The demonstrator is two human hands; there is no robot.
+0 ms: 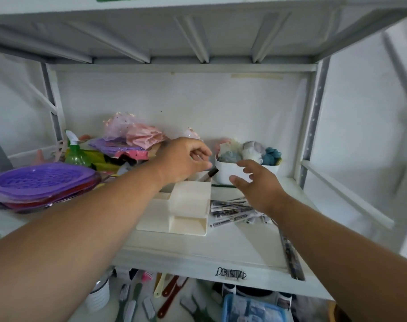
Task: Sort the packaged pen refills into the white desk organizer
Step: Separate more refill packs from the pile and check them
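Observation:
The white desk organizer (188, 206) stands mid-shelf, stepped, with its taller compartments at the back. A pile of packaged pen refills (231, 211) lies flat just right of it. One more long pack (292, 256) lies along the shelf's right front, under my right forearm. My left hand (182, 159) hovers over the organizer's back compartment, fingers curled. A dark stick (208, 175) leans out of that compartment right under the thumb; whether they touch is unclear. My right hand (256, 182) floats above the pile with its fingers spread, holding nothing.
A white tub (228, 171) of small painted figures sits behind my right hand. Stacked purple baskets (40, 180), a green spray bottle (76, 153) and pink fabric (140, 134) crowd the left. Brushes (133, 298) and a blue box (251, 310) lie on the shelf below.

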